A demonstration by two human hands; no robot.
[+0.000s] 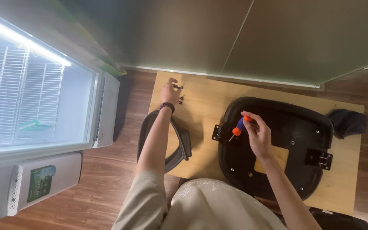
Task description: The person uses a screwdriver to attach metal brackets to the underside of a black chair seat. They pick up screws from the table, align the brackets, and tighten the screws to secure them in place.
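Seat base: a black chair seat (277,127) is laid underside up on the wooden bench (201,110), so that its brackets and screw holes are exposed from above.
Screws: a few small dark screws (180,99) are kept loose near the bench's far left corner, apart from the seat.
Armrest: a curved black armrest (179,147) is left at the bench's left edge, under the left forearm.
Left hand (169,91): it is stretched out to the screws, fingers loosely spread; whether one is pinched cannot be told.
Right hand (258,134): fingers are closed around a screwdriver (239,126) with an orange and blue handle, tip angled down towards the seat's left bracket (216,133).
Fridge: a lit glass-door fridge (35,98) is seen at the left.
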